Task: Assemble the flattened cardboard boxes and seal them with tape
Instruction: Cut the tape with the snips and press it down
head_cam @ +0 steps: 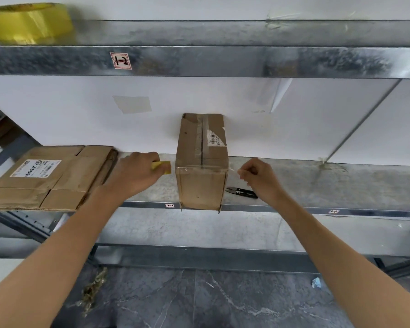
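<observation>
Nearest the wearer, at 6 o'clock, lies a dark veined stone floor (223,299); both forearms reach over it to a galvanised metal shelf (317,183), dull and mottled.

At 9 o'clock of the box, the left hand (135,172) is curled round a yellow roll (162,166), mostly hidden and judged to be tape. At 3 o'clock the right hand (258,176) is closed, fingertips pinching a strip of clear tape (233,171) that runs to the box's near top edge.

The box (200,185), the task's item, stands assembled at centre on the shelf. Its near face overhangs the shelf lip and its far end is against the wall. It is brown corrugated board, creased and scuffed, with old tape and a barcode label on top.

Judgement: light, probably empty, and stiff only along folds; panels will dent under pressure. It may slide on the metal when tape is pulled, so steady it by the corners or the top edges.

Black snips (243,192) lie at 4 o'clock, just beside the box. Flattened cartons (50,178) are stacked at 9 o'clock, worn and labelled.

Beyond is a white wall (81,119). At 12 o'clock is an upper shelf (223,61), with a spare tape roll (31,23), translucent yellow, at 10 o'clock.
</observation>
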